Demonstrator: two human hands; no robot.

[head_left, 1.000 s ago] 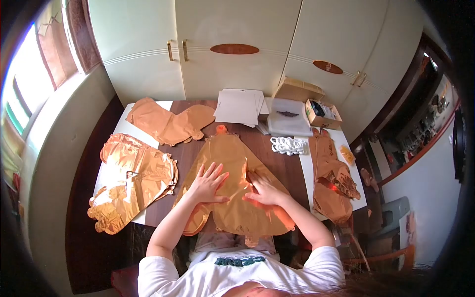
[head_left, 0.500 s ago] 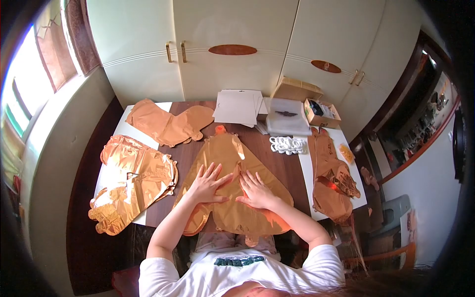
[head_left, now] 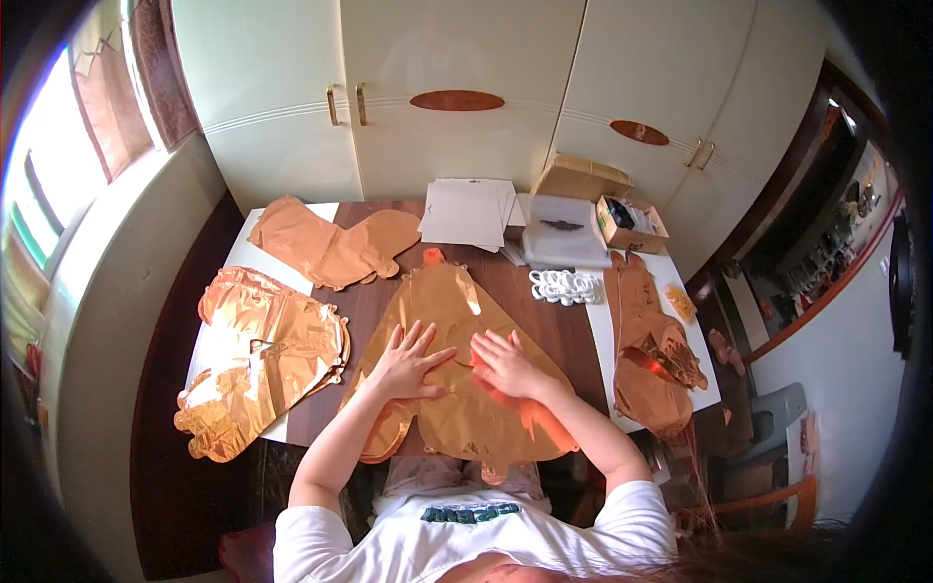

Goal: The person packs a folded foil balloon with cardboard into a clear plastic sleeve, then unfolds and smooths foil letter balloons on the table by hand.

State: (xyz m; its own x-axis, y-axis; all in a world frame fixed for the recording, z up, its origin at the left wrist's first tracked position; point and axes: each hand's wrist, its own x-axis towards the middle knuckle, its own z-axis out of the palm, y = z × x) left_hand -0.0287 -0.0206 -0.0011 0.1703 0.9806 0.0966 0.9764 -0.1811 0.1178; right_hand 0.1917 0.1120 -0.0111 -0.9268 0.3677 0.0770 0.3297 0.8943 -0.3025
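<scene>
A flat, uninflated copper-gold foil balloon [head_left: 466, 428] lies at the middle of the table, narrow at the far end and wide near my body. My left hand [head_left: 403, 367] rests flat on its left half with fingers spread. On the right half is my right hand [head_left: 510, 367], fingers stretched out and fairly close together; its orange reflection shows in the foil beneath. Whether the right palm touches the foil I cannot tell. Neither hand grips anything.
More foil balloons lie at the left [head_left: 262, 350], the far left [head_left: 335, 238] and the right [head_left: 646, 350]. White cards [head_left: 466, 209], a clear plastic bag [head_left: 567, 233], white rings [head_left: 566, 286] and an open box [head_left: 632, 228] sit along the back. Cabinet doors [head_left: 447, 58] rise behind.
My right hand has shifted slightly, its fingers now closer together and turned more to the left. The left hand and the balloon are nearly still.
</scene>
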